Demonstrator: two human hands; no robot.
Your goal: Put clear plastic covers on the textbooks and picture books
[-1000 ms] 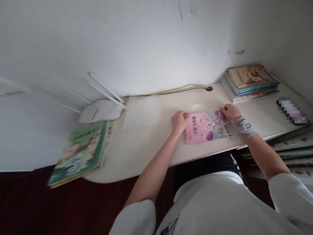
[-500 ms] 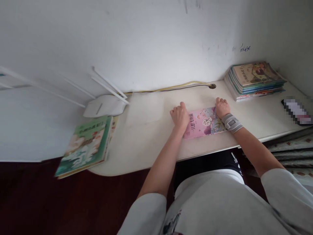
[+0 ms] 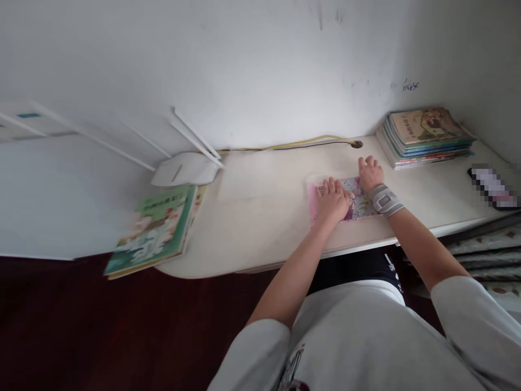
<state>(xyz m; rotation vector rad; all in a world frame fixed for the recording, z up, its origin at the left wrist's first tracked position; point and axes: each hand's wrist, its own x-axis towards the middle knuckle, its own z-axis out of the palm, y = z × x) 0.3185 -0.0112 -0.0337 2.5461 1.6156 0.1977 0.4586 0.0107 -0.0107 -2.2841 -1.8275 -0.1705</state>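
A pink picture book [image 3: 359, 202] with a flowery cover lies on the white desk in front of me. My left hand [image 3: 332, 201] rests flat across its cover with the fingers spread, hiding much of the title. At the book's right end is my right hand [image 3: 371, 175], wearing a grey wrist strap; its fingers are slightly bent and apart, touching the book's edge area. A faint clear border shows along the book's upper left edge, perhaps plastic film. Further left, a thin see-through sheet [image 3: 247, 176] lies on the desk.
A stack of books [image 3: 427, 138] stands at the back right, near a phone [image 3: 492, 187]. On the left are a white router [image 3: 185, 169] with antennas and green-covered books [image 3: 152, 231] overhanging the desk end. Yellow and black cables [image 3: 293, 144] run along the wall.
My left hand has moved right from the book's left edge onto its cover and opened flat. The right hand stays at the right end, its fingers a little more spread. The view has shifted slightly.
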